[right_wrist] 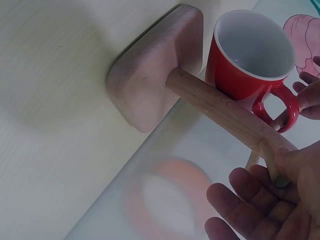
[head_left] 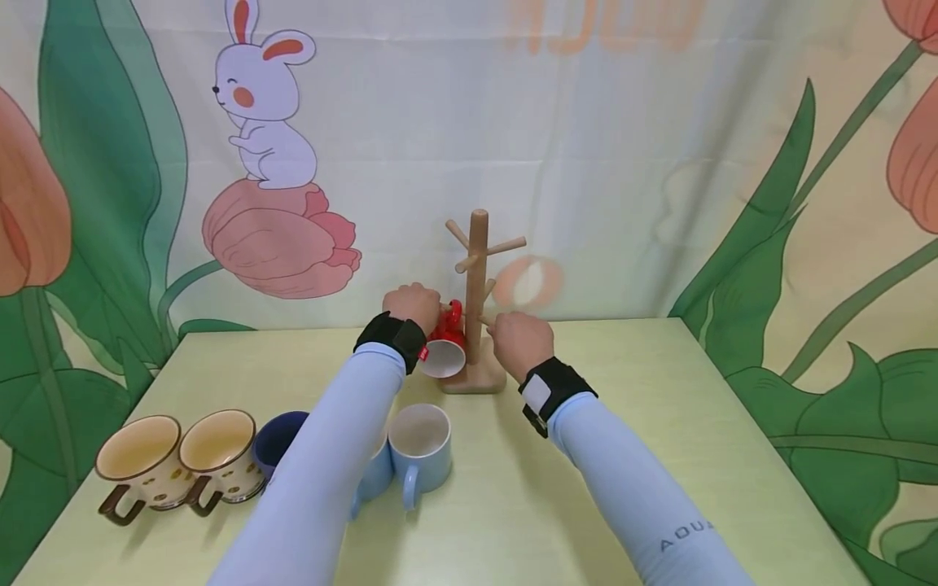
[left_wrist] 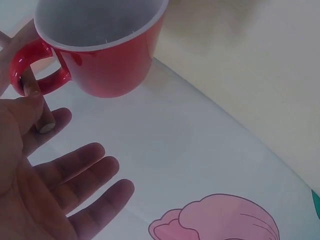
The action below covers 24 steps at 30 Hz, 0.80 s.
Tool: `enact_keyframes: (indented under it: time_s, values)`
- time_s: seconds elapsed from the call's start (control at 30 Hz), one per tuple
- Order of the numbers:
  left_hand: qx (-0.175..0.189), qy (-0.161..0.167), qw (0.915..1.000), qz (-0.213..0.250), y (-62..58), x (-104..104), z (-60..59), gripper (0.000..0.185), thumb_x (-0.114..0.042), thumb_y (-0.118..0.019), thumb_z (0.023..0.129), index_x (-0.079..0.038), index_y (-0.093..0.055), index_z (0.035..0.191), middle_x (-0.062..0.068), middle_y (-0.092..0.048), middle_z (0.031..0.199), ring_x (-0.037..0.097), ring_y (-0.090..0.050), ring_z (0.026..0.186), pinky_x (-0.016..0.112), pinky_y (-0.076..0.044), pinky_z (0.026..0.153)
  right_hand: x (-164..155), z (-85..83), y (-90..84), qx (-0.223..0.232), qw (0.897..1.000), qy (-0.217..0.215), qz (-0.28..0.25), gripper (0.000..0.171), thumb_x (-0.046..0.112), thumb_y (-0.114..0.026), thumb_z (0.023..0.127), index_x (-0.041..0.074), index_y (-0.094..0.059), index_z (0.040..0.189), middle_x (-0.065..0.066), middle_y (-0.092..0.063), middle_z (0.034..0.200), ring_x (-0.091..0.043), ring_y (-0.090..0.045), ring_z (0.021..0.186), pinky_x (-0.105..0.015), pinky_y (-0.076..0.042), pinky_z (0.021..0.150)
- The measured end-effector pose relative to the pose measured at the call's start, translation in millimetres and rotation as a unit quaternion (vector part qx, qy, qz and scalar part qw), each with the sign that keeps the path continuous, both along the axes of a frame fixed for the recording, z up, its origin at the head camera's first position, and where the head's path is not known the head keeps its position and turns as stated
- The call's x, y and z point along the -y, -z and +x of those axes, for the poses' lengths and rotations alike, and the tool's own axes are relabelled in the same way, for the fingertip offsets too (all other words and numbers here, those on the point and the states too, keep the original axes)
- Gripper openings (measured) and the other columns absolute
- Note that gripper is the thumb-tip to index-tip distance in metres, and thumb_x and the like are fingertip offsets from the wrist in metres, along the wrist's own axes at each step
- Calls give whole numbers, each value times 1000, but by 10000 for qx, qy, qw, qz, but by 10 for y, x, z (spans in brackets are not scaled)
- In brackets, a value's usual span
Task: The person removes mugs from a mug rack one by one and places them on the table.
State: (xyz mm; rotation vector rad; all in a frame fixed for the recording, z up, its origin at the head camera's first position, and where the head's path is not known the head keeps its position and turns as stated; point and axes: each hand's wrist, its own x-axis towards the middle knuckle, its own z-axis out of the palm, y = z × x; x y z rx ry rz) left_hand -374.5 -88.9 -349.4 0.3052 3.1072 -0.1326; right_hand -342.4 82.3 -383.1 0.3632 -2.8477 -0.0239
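A wooden mug tree [head_left: 476, 277] stands near the back of the table. One red mug [left_wrist: 110, 72], white inside, hangs by its handle [left_wrist: 20, 65] from a low peg on the left side, its mouth facing down toward the front. My left hand [head_left: 412, 305] pinches the tip of that peg [left_wrist: 46, 125] between thumb and forefinger, just outside the handle, with the other fingers spread. On the other side, my right hand [head_left: 522, 342] pinches another low peg [right_wrist: 272, 165] by its end. The upper pegs carry no mugs.
Two light blue mugs [head_left: 421, 448] stand in front of the tree, one partly behind my left sleeve. Further left are a dark blue mug [head_left: 278, 439] and two cream mugs [head_left: 220, 452] with brown handles. A printed curtain [head_left: 586, 163] hangs behind the table.
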Motion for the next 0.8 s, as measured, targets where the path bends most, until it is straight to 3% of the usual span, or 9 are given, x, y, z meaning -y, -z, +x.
enact_keyframes:
  time_s: [0.3, 0.47, 0.8]
  values:
    - [-223, -2, 9997, -95, 19, -21, 26, 26, -19, -70, 94, -9, -71, 118, 12, -70, 96, 27, -64, 83, 41, -57, 80, 32, -18, -16, 312, 9991, 194, -196, 19, 24, -64, 98, 12, -77, 94, -5, -68, 77, -23, -69, 74, -40, -55, 58]
    - [-255, -17, 9996, -79, 42, -41, 67, 27, -18, -73, 92, -9, -72, 117, 11, -72, 97, 26, -65, 83, 41, -57, 80, 16, -26, -24, 288, 9989, 248, -288, 20, 23, -64, 97, 12, -77, 87, -6, -71, 80, -24, -70, 78, -43, -56, 60]
    - [-466, 224, 9986, 102, 51, -27, 129, 25, -24, -58, 101, -8, -75, 110, 10, -73, 95, 24, -66, 82, 39, -58, 76, -36, -105, -32, 252, 9989, 219, -325, 23, 26, -62, 99, 8, -73, 90, -11, -72, 83, -28, -70, 77, -44, -55, 59]
